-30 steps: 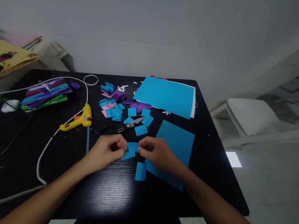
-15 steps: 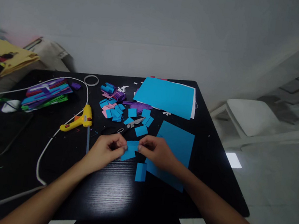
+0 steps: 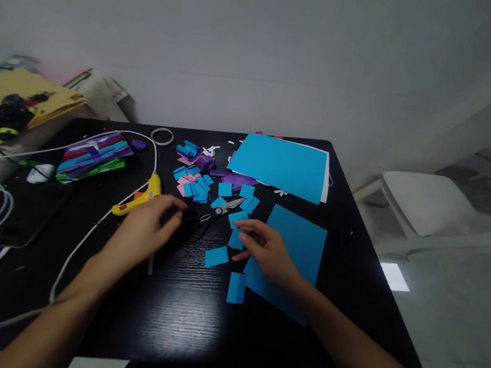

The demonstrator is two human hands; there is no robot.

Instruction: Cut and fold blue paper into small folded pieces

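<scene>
My left hand [image 3: 145, 228] hovers just in front of the yellow glue gun [image 3: 137, 199], fingers apart and nothing in them. Beside a small blue piece [image 3: 235, 240], my right hand [image 3: 266, 249] has its fingers spread; it partly overlaps the piece, and contact is unclear. Another blue piece [image 3: 216, 257] lies on the table between the hands, and a creased one [image 3: 236, 288] is nearer me. Scissors [image 3: 224, 208] lie open among blue pieces. A large blue sheet [image 3: 294, 248] is partly under my right hand and wrist.
Blue sheets [image 3: 281, 166] lie on white paper at the back. Pink, blue and purple cut pieces [image 3: 195, 184] form piles. Coloured strips [image 3: 95, 155], a phone [image 3: 35, 219] and white cables [image 3: 78, 246] are at the left. A white stool [image 3: 424, 201] stands right of the black table [image 3: 172, 331].
My hands have parted, with the left moving left toward the glue gun. The blue piece they both held now lies on the table. My right hand has opened. The view has shifted slightly.
</scene>
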